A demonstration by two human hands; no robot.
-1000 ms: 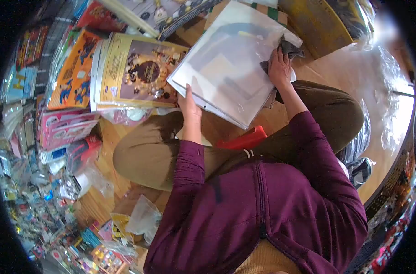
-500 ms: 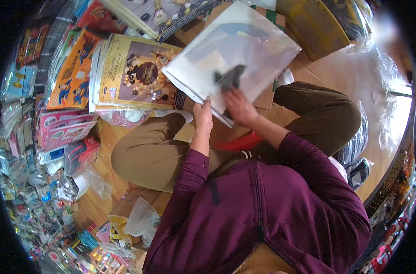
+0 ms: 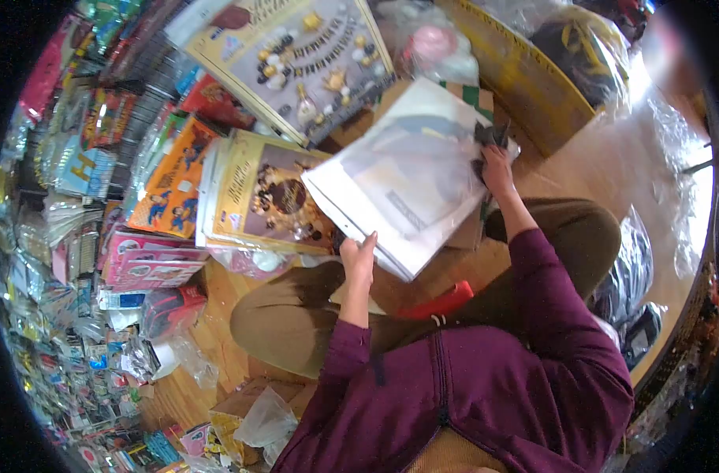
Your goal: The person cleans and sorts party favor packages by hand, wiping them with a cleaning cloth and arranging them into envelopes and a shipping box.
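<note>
A flat white packet in a clear plastic sleeve (image 3: 399, 165) lies at a slant in front of my crossed legs. My left hand (image 3: 359, 262) pinches its near left edge, the thumb lying along the top. At the far right side of the packet, my right hand (image 3: 497, 172) is closed around a dark grey cloth (image 3: 493, 137), which touches the packet's edge there. A faint dark rectangle shows through the sleeve near its lower part. Part of a cardboard box (image 3: 468, 230) shows beneath the packet.
Birthday decoration packs (image 3: 277, 193) are stacked at the left, with a larger one (image 3: 312, 63) behind. An orange pack (image 3: 174, 185) and pink packs (image 3: 150, 260) stand farther left. A yellow carton flap (image 3: 525, 71) rises at the back right. Something red (image 3: 442, 301) lies by my lap.
My right hand has swept the cloth from the packet's middle to its far right edge. My left hand keeps its hold on the near edge. The whole view has shifted.
</note>
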